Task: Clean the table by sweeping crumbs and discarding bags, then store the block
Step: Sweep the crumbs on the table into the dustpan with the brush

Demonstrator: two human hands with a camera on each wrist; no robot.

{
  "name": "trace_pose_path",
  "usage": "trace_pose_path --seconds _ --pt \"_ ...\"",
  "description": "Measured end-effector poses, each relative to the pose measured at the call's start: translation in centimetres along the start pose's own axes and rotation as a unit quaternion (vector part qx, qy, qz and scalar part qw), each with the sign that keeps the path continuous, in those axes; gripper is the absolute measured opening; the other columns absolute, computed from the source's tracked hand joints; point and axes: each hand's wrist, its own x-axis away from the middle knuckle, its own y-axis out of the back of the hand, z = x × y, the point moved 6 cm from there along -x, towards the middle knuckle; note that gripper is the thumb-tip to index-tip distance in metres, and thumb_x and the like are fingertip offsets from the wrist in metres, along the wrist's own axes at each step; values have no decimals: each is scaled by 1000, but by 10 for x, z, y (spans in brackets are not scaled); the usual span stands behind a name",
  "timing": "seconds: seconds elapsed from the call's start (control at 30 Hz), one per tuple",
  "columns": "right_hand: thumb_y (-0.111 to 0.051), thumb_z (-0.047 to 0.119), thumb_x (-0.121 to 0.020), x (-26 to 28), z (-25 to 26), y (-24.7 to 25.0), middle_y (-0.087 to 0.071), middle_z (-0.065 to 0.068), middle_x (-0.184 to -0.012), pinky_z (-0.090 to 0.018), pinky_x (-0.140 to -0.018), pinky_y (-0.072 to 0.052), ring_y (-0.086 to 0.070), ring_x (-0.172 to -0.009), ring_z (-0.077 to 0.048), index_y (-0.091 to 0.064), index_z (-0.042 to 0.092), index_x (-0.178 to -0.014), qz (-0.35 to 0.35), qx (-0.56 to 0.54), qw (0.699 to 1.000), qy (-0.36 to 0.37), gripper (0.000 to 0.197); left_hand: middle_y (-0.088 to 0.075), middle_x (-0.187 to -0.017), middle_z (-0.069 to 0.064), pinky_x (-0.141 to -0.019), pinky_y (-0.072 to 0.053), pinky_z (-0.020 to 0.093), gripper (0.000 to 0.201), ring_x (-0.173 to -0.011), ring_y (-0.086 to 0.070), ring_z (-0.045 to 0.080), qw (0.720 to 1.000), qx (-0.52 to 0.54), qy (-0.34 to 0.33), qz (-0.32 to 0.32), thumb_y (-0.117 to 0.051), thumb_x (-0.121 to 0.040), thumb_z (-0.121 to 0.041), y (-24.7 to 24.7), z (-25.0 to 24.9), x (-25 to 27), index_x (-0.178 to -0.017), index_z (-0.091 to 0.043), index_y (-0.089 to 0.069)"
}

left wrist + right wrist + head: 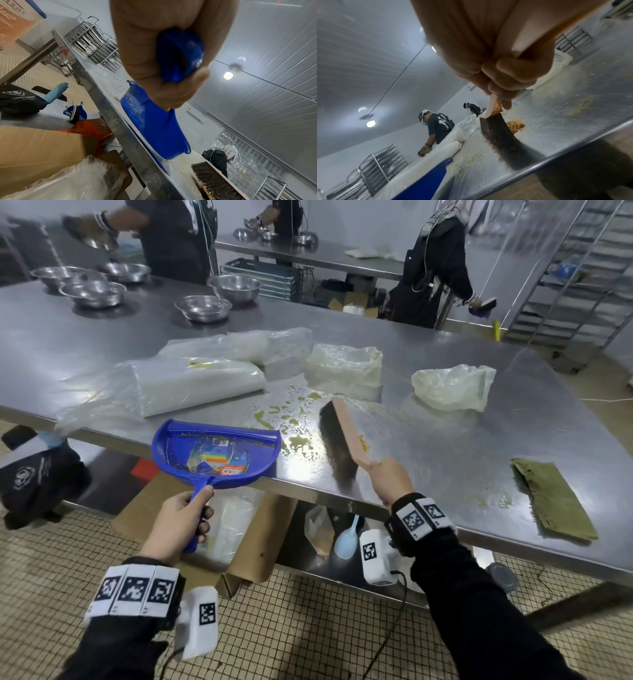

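My left hand (185,517) grips the handle of a blue dustpan (215,451) whose lip lies at the steel table's near edge (308,491); the same dustpan (154,128) fills the left wrist view. My right hand (392,479) grips the wooden handle of a dark-bristled brush (337,436), bristles down on the table right of the pan. Yellowish crumbs (294,422) lie between pan and brush, and a small pile of crumbs (516,125) sits beside the bristles (498,135). Crumpled plastic bags (452,386) (344,364) lie further back. No block is identifiable.
Long clear plastic rolls (191,385) lie at the table's left. A green cloth (551,498) lies at the near right. Steel bowls (203,308) stand at the far side, where other people work. Under the table are a cardboard box (246,542) and black bag (37,477).
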Motion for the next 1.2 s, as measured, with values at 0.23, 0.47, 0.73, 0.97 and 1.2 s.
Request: trace_pose_path --seconds 0.23,0.47,0.73,0.97,1.2 --pt "-38 14 -94 -21 -4 27 -50 -18 -81 -28 -52 -40 -46 -59 -25 -55 5 -83 -34 -71 997 16 22 -43 -61 4 -30 -29 12 20 -28 -36 3 1000 4 -2 -22 -48 -96 -23 3 7 22 -83 -9 -53" --pt "-38 14 -98 -33 -11 67 -59 -29 -120 -42 -88 -44 -55 -112 -43 -59 -6 -115 -65 139 986 64 34 -45 -60 0 -31 -31 14 20 -32 -38 3 997 -15 1 -70 -48 -96 -27 3 17 70 -89 -9 -55" --pt "-44 6 -95 -41 -32 81 -57 -29 -124 -43 -96 -40 -53 -118 -42 -58 -9 -118 -35 206 976 69 31 -43 -61 2 -31 -29 13 22 -31 -37 2 990 19 36 -138 -45 -97 -24 2 59 137 -79 -12 -51" --pt "-40 10 -96 -68 -30 65 -60 -29 -113 -39 -75 -40 -58 -105 -41 -59 -10 -115 32 239 960 140 33 -42 -61 2 -30 -29 12 16 -30 -36 3 986 6 94 -137 -47 -96 -22 -16 97 157 -94 -8 -55" --pt "-44 27 -96 -81 -37 78 -54 -19 -76 -31 -54 -32 -49 -62 -27 -56 -1 -77 54 193 967 154 36 -43 -55 -2 -30 -26 12 19 -30 -33 4 988 -63 135 27 -48 -96 -21 -82 115 121 -96 -4 -56"
